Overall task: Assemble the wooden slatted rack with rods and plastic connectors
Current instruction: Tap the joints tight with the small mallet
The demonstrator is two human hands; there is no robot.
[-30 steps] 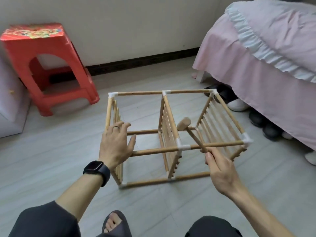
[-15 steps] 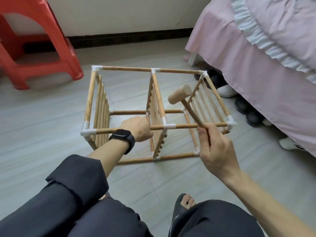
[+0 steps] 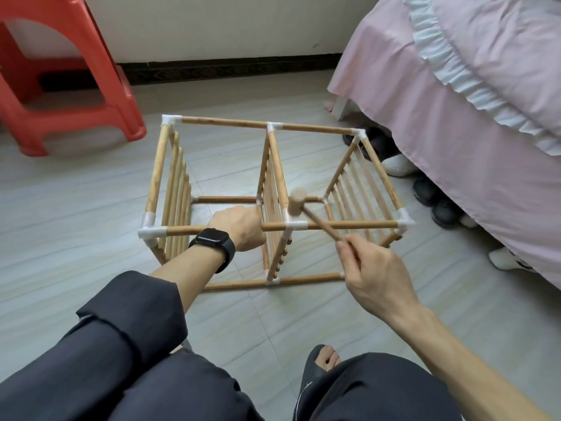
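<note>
**Wooden slatted rack gripped and under the mallet**

Wooden slatted rack (image 3: 273, 202), a box frame of pale rods joined by white plastic connectors, stands on the grey tiled floor (image 3: 91, 192) at the middle of the frame. The left hand (image 3: 238, 227), with a black smartwatch (image 3: 212, 246) on its wrist, is closed around the near top rod (image 3: 349, 224), just left of the middle white connector (image 3: 293, 225). The right hand (image 3: 375, 268), lower right of centre, pinches the thin handle of a small wooden mallet (image 3: 299, 205) between thumb and fingers; the mallet's round head sits just above that middle connector, beside the centre slatted panel. Dark sleeves and trousers fill the bottom of the frame, with a bare foot in a sandal (image 3: 324, 358). A red plastic stool (image 3: 60, 77) stands at upper left. A bed with a pink frilled cover (image 3: 470, 101) fills the upper right, with shoes (image 3: 431, 192) tucked beneath its edge.
</note>
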